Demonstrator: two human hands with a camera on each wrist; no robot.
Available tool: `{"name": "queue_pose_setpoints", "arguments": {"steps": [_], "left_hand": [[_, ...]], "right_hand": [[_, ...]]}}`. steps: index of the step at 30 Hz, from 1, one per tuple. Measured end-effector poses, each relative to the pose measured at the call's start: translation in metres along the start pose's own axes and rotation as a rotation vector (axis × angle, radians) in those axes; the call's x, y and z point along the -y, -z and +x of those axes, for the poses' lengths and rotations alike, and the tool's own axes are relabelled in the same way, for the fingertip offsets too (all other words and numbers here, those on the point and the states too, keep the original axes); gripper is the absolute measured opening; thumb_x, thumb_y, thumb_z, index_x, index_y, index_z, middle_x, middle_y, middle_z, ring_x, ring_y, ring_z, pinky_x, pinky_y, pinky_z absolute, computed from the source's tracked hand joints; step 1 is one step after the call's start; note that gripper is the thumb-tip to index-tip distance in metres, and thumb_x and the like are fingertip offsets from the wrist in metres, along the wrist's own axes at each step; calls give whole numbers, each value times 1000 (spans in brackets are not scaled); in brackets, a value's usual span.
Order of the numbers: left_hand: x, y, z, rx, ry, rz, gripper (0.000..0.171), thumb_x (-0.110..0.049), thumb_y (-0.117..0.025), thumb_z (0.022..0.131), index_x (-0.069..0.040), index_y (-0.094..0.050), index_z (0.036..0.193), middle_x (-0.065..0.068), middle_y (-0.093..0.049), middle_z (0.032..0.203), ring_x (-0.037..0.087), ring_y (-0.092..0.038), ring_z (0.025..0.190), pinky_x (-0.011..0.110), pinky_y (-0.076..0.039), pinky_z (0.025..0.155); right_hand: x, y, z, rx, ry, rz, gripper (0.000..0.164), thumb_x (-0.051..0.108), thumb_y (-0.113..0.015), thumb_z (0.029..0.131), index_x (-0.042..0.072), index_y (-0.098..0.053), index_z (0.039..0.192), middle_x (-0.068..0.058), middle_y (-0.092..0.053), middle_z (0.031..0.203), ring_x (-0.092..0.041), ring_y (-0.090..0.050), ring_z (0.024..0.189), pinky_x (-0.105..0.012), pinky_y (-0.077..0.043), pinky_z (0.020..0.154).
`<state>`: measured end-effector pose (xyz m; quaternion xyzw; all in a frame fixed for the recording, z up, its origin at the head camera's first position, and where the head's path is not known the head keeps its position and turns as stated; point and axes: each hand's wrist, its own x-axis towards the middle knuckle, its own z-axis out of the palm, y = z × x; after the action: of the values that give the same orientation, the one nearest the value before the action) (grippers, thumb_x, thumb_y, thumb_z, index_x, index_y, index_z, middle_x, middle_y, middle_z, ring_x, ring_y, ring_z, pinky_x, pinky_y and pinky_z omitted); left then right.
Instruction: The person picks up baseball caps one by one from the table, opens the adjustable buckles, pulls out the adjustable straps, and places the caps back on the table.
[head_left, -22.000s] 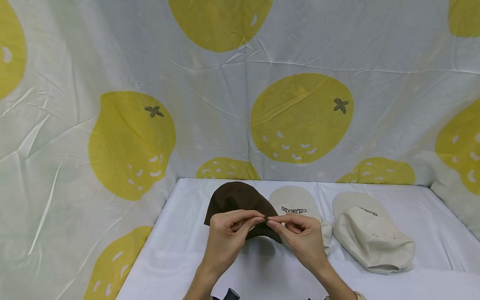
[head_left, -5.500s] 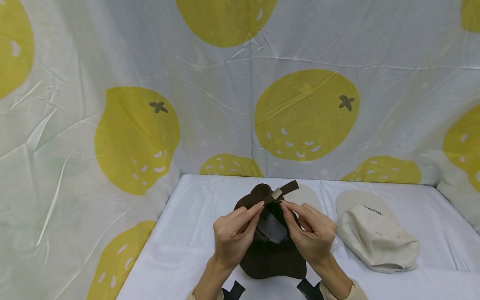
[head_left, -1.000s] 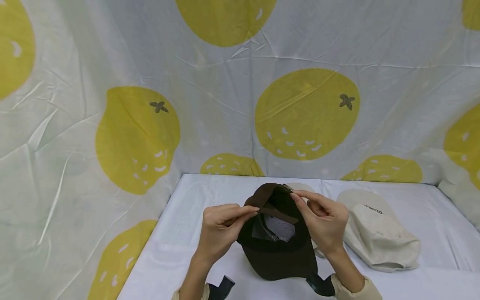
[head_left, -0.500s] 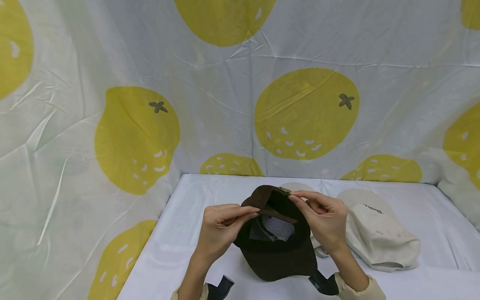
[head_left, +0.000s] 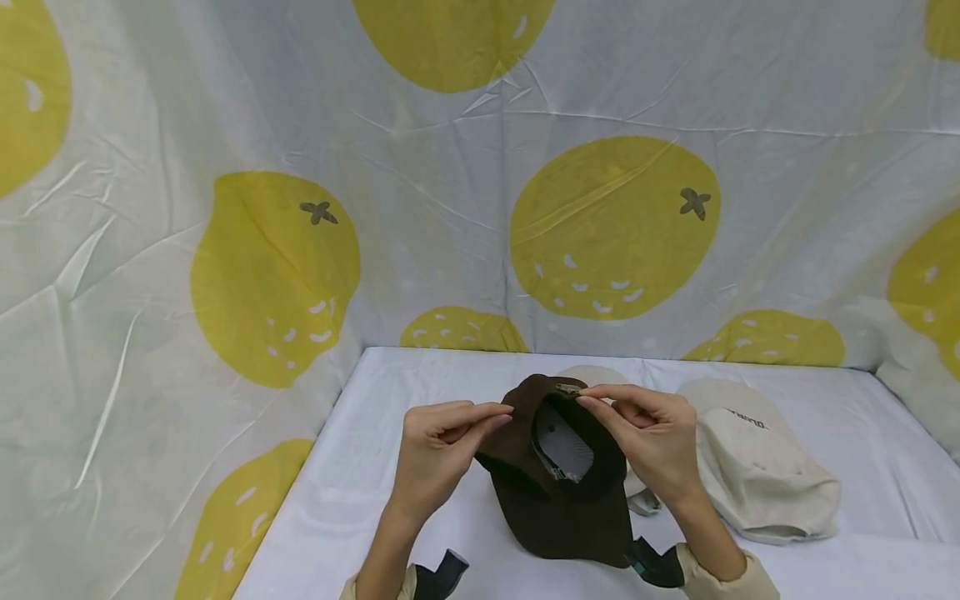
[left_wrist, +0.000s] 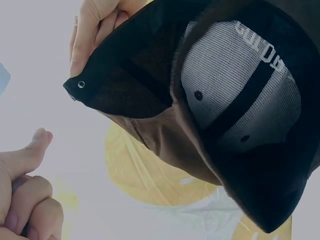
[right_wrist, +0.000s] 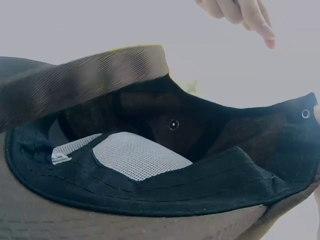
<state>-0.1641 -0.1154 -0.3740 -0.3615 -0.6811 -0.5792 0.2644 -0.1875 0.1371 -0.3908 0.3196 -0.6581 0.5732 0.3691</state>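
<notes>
A dark brown baseball cap (head_left: 555, 525) hangs before me, its brim down and its opening facing me. My right hand (head_left: 652, 433) pinches the band end by the small metal buckle (head_left: 567, 387); an eyelet (left_wrist: 81, 84) shows beside those fingertips in the left wrist view. Left of the cap, my left hand (head_left: 442, 450) holds nothing: thumb and index stretch out, the other fingers bend. The right wrist view has a gap between that hand (right_wrist: 245, 15) and the loose strap (right_wrist: 100, 75). Pale mesh lining (left_wrist: 230, 65) with white lettering shows inside.
At right on the white-covered table (head_left: 360, 492) lies a cream cap (head_left: 772, 475) with dark lettering. Another cream cap (head_left: 596, 373) is mostly hidden behind the brown one. A lemon-print curtain (head_left: 450, 208) hangs behind. Each wrist carries a black device (head_left: 442, 575).
The strap came out of the buckle between several seconds ago and one second ago. Since half a second ago my left hand has let go of it; the strap no longer crosses the opening.
</notes>
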Motion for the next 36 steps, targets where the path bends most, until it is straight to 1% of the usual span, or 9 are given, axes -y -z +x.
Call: {"name": "queue_pose_setpoints", "arguments": {"steps": [6,10,13,16,19,22,26,30,36], "left_hand": [[1,1,-1,-38,92,33,12,9,-78,85,4,-81,95,12,-68,63,-2,-17,54,23,-20,44],[-1,1,-1,-55,176,28,15,12,-78,83,5,-81,96,16,-69,64,1,-16,51,23,-18,44],[-1,1,-1,-56,232,17,15,11,-78,83,5,-81,97,19,-69,65,1,-17,50,23,-17,43],[-1,1,-1,-56,274,13,14,9,-79,84,5,-81,98,18,-62,58,0,-18,50,25,-17,43],[0,1,-1,-51,308,12,14,6,-79,85,5,-81,98,19,-64,60,0,-18,50,27,-17,43],[0,2,-2,-43,355,9,13,0,-80,86,3,-81,99,18,-60,57,0,-18,50,28,-17,43],[1,3,-2,-40,423,19,12,-6,-82,87,-2,-83,98,9,-45,48,1,-19,50,26,-16,43],[4,5,-2,-45,485,56,11,-9,-83,87,-4,-84,97,0,-34,49,2,-19,50,22,-20,47],[11,7,-1,-44,601,93,11,-10,-83,87,-8,-84,98,-1,-30,51,5,-19,49,19,-22,51]], "right_hand": [[0,4,2,44,0,91,28,-24,-79,71,-2,-79,90,4,-22,51,-9,-11,51,-22,-15,44],[2,9,4,123,-30,217,29,-25,-76,74,-3,-79,92,2,-40,47,-9,-11,49,-25,-18,42],[3,15,4,188,-74,267,30,-26,-75,75,-2,-79,92,-2,-56,52,-9,-11,46,-24,-19,40],[2,22,4,247,-104,310,32,-27,-74,75,0,-79,93,-7,-64,57,-9,-13,45,-24,-18,40],[1,26,5,297,-117,367,34,-28,-73,75,0,-79,94,-7,-60,54,-9,-13,47,-25,-18,41],[1,30,6,334,-115,418,36,-29,-73,74,0,-79,95,-3,-45,48,-10,-13,49,-24,-18,42],[0,32,6,360,-116,441,38,-30,-73,73,0,-80,95,1,-28,50,-10,-12,50,-24,-18,42],[-1,37,6,397,-111,474,38,-30,-73,72,-1,-80,94,0,-31,50,-10,-12,50,-22,-18,42],[-3,41,7,512,-74,598,39,-33,-70,74,-5,-78,99,-9,-50,53,-9,-15,48,-22,-25,41]]}}
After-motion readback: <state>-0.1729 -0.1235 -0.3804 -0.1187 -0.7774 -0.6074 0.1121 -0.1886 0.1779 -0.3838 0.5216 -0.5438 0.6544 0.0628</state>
